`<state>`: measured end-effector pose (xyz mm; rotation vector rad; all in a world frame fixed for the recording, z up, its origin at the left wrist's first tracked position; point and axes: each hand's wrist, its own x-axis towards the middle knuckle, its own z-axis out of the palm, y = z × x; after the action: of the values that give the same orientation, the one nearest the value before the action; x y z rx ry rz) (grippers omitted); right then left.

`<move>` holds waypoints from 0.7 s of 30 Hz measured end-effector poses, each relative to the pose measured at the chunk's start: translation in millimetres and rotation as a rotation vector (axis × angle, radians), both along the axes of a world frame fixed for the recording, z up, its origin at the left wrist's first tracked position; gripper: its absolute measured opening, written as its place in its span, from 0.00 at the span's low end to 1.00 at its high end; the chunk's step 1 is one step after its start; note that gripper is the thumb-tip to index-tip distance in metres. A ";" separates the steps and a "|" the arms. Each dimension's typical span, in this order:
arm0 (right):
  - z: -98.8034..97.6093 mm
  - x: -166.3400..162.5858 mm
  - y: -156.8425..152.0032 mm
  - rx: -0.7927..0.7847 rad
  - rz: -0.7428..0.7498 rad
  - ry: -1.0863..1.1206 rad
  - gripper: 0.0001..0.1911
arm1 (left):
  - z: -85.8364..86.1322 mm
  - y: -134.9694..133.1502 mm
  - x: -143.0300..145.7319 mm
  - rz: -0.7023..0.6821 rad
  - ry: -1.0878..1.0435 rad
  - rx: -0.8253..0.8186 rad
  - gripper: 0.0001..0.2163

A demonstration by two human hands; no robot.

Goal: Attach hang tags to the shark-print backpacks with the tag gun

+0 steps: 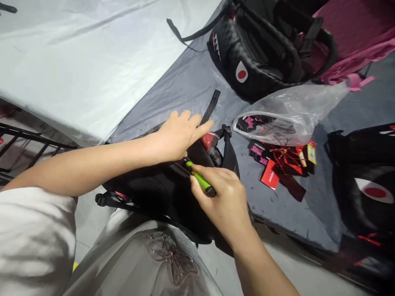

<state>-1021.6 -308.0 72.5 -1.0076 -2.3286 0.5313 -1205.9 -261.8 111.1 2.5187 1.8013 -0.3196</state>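
A black backpack (148,193) lies at the near edge of the grey-covered table, partly over my lap. My left hand (180,135) rests on its upper side, fingers stretched out and spread; the thumb is mostly hidden. In my right hand (225,197) is a slim green-and-black handled tool (202,181), its tip pointing at the bag just below my left palm. What the tip touches is hidden. Beside the hands, a black strap (211,107) sticks up, and a red patch (207,140) shows on the bag.
Across the table sits a black backpack with a red-and-white eye (242,74), beside a pink bag (358,37). A clear plastic bag (317,111) lies near red tags (270,174). Another black bag (348,193) is at right. A white-covered surface (74,53) adjoins at left.
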 end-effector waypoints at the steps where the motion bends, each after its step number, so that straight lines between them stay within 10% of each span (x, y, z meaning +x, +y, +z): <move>1: -1.3 0.3 0.2 -0.015 0.002 0.017 0.11 | -0.3 0.4 -0.2 0.001 -0.003 -0.003 0.45; 21: -25.9 -23.7 -8.7 -0.045 0.004 0.339 0.11 | 31.2 -19.6 -16.6 0.188 0.134 -0.122 0.64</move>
<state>-1045.2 -316.8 46.6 -0.8577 -2.0261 0.7001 -1222.4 -281.4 142.4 2.2758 1.9811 -0.5831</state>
